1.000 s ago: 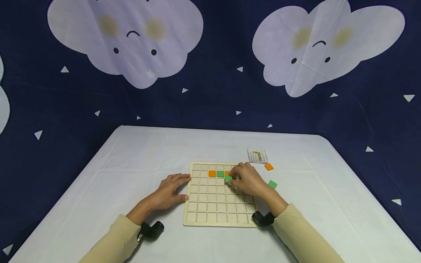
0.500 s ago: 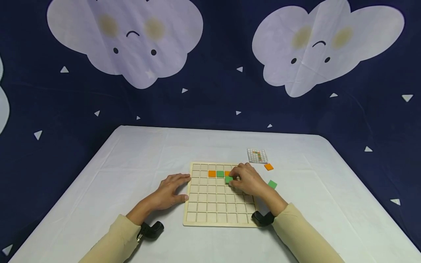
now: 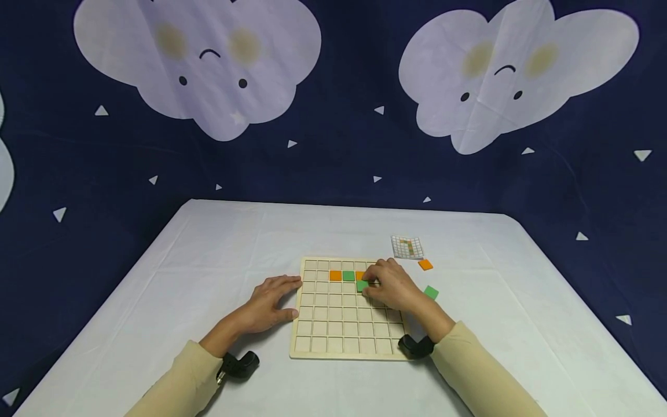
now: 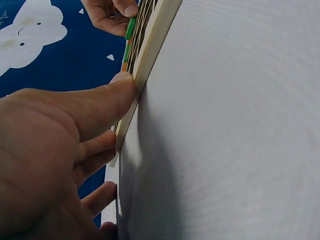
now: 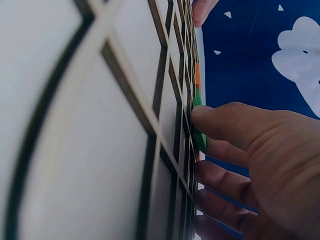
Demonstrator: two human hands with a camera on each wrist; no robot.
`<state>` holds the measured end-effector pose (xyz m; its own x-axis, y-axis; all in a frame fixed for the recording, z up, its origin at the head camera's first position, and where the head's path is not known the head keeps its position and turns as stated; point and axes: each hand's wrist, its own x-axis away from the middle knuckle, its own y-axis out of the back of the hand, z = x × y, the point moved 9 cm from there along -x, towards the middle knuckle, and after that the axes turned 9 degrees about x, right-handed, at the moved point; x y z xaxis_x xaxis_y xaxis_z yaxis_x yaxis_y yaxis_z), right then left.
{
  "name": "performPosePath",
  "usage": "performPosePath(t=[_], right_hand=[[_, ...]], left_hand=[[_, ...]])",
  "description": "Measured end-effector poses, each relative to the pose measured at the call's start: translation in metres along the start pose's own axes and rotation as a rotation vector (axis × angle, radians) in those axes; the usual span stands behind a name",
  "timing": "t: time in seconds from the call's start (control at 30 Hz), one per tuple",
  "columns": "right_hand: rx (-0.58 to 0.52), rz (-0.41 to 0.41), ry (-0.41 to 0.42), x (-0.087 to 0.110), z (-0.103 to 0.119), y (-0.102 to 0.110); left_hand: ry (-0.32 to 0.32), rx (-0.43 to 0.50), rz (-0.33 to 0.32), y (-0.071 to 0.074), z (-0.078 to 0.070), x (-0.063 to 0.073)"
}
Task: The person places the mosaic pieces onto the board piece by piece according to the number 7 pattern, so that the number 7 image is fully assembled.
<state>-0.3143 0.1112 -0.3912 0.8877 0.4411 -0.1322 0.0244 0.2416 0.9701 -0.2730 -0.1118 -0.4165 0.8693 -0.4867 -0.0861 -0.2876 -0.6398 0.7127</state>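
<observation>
A pale wooden grid board lies flat on the table. In its second row from the far edge sit an orange tile, a green tile and another orange tile, the last partly covered by fingers. My right hand pinches a second green tile between thumb and finger, just nearer than that last orange one. The right wrist view shows this pinched tile tilted at the grid surface. With fingers extended, my left hand touches the board's left edge, its thumb against the frame.
Beyond the board's far right corner lies a small printed grid card. A loose orange tile lies beside the card, and a loose green tile is partly behind the right wrist. White cloth covers the table; a dark cloud-printed curtain hangs behind.
The pinched green tile has shifted very slightly towards the near side, with my right fingers still on it. My left hand stays at the board's edge.
</observation>
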Motion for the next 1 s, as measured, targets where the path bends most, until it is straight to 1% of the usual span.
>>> performPosePath(t=[0.2,0.7,1.0], right_hand=[[0.014,-0.008,0.007,0.0004,0.0014,0.0007],[0.02,0.003,-0.011,0.0002,0.0007,-0.0011],[-0.016,-0.006,-0.014,0.0,0.0004,0.0012]], left_hand=[[-0.001,0.001,-0.004,0.0006,-0.0007,0.0006],[0.001,0.008,-0.005,0.0017,-0.0016,0.0011],[-0.003,0.006,-0.006,0.0028,-0.0021,0.0014]])
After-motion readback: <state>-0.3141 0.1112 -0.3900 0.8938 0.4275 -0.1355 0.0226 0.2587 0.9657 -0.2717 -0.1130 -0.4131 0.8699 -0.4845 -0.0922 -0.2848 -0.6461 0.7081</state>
